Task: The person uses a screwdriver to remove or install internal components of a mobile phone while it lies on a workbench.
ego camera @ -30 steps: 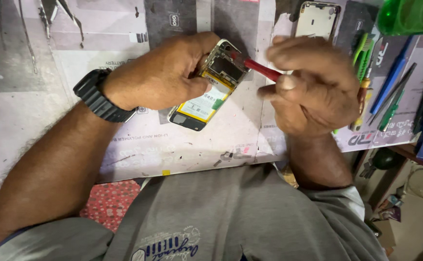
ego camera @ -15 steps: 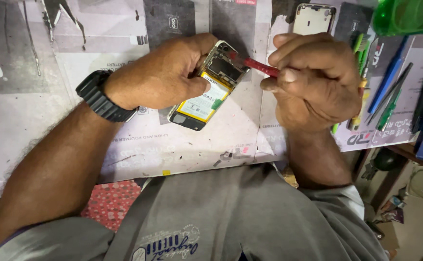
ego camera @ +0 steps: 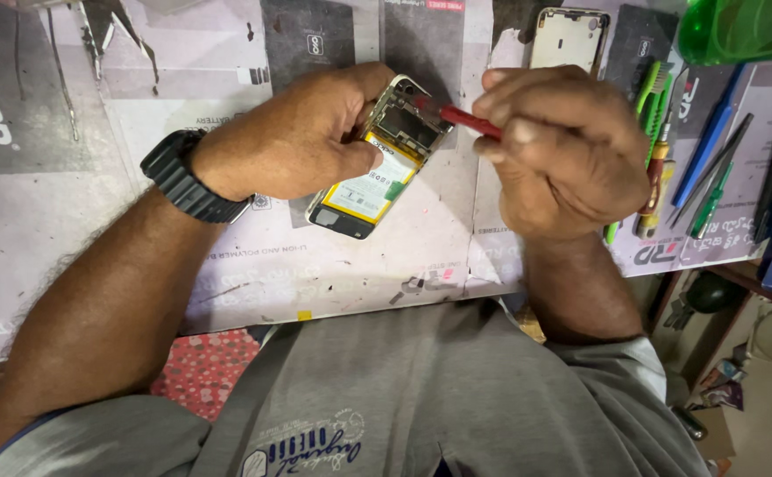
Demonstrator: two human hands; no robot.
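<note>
Left hand: I see my left hand (ego camera: pixel 293 141) clamped round the upper edge of the opened phone (ego camera: pixel 377 159), thumb pressed on its yellow battery (ego camera: pixel 370 187), a black watch (ego camera: pixel 184 177) on the wrist.
Right hand: my right hand (ego camera: pixel 567 150) is closed on a red-handled screwdriver (ego camera: pixel 467 121), fingers curled tight round the handle.
Tool tip: it meets the phone's upper end, near the dark circuit area (the exact contact spot is too small for me to tell).
Phone: held tilted just above the work mat (ego camera: pixel 333 274), back cover off, between both hands.
Nearby: a spare phone frame (ego camera: pixel 569 40) lies on the mat beyond my right hand; green and blue tools (ego camera: pixel 708 168) lie to the right of it.
</note>
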